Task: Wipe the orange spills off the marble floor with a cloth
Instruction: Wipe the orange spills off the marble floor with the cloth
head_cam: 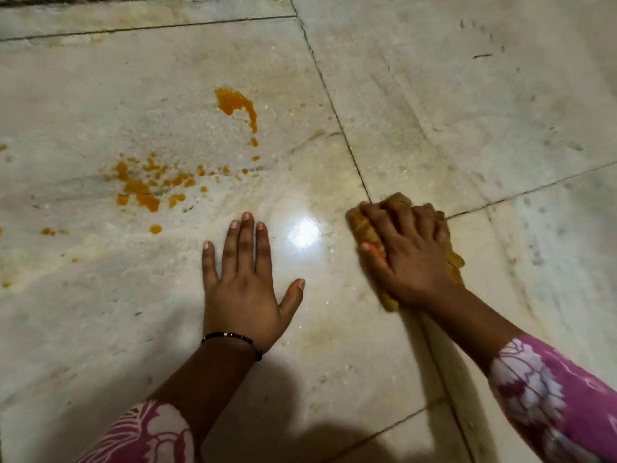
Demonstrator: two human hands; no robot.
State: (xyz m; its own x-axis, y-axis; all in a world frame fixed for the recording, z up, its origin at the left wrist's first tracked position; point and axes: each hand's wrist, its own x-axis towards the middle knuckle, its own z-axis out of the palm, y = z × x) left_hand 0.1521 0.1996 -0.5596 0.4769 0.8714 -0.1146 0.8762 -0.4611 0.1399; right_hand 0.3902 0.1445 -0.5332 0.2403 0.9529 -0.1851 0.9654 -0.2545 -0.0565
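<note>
Head view: right hand [405, 252] has its fingers curled round a bunched orange-stained cloth [367, 228] and presses it on the marble floor [467, 105], right at a tile joint. Left hand [245, 285] lies flat, fingers straight and spread, palm on the floor as a brace, holding nothing. Orange spills: a big blob [237, 103] further out and a scattered patch [147, 187] to the left, both well apart from the cloth, unwiped. Step looks like mid-wipe on a faintly smeared zone. Next move likely needs the cloth carried left across the slab to the patch; risk is smearing, since the cloth already looks loaded.
</note>
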